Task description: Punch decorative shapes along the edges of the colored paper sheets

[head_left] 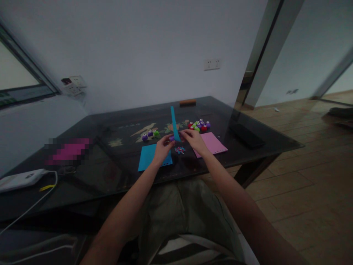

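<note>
The blue paper sheet (149, 156) lies flat on the dark glass tabletop (110, 173) under the left hand (163, 146). Left hand and right hand (194, 140) meet, fingers closed on a small purple craft punch (172, 138) and a blue paper strip (174, 125) rising toward 12 o'clock. At 3 o'clock lies a pink paper sheet (213, 143); beyond, a cluster of coloured punches (199, 125).

Your left hand (163, 147) and right hand (195, 141) hold a purple punch (172, 138) and a blue strip (174, 129). Under them lies a blue sheet (147, 156); a pink sheet (213, 143) lies to the right. You see red, green and purple punches (199, 126) in a cluster, plus 2 purple and 1 green (150, 134). The scraps (179, 149) are pink and blue. The table (110, 173) is black, with pale bird and flower patterns.
</note>
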Action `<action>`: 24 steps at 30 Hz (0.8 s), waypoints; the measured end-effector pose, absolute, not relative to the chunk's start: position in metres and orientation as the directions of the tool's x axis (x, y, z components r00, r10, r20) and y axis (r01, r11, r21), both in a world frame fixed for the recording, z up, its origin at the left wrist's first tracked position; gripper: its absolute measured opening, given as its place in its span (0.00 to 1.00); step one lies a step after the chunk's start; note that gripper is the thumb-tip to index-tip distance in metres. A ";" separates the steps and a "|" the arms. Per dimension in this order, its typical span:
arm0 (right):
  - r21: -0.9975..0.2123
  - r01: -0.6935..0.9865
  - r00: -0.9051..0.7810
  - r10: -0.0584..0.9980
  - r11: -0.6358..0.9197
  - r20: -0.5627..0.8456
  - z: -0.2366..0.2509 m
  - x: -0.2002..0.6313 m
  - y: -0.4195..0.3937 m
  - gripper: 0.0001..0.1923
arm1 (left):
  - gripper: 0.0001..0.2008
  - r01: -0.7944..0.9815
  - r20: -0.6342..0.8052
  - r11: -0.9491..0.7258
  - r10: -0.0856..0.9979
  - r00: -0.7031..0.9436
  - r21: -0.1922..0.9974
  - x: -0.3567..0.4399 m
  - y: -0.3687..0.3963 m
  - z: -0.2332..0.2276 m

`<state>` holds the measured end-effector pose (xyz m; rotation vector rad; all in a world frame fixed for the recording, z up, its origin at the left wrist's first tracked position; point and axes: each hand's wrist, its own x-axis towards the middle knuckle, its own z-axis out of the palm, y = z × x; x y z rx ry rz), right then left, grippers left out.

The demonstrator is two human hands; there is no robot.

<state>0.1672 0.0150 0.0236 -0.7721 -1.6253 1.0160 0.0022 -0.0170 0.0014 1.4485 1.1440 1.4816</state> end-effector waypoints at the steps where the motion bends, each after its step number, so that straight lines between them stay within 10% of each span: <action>1: -0.907 -0.004 -0.288 0.868 0.421 0.405 0.023 0.168 0.017 0.20 | 0.19 0.155 0.341 -0.326 0.937 -0.080 0.933 0.003 -0.014 0.001; 8: -0.928 0.029 -0.285 0.893 0.372 0.349 0.031 0.163 0.026 0.27 | 0.13 0.615 0.538 -0.388 0.840 -0.070 0.686 0.008 0.016 0.009; 24: -0.914 0.238 0.066 0.933 0.329 0.353 -0.003 0.158 0.053 0.17 | 0.08 0.780 0.463 -0.279 0.886 -0.015 0.561 0.005 0.021 -0.009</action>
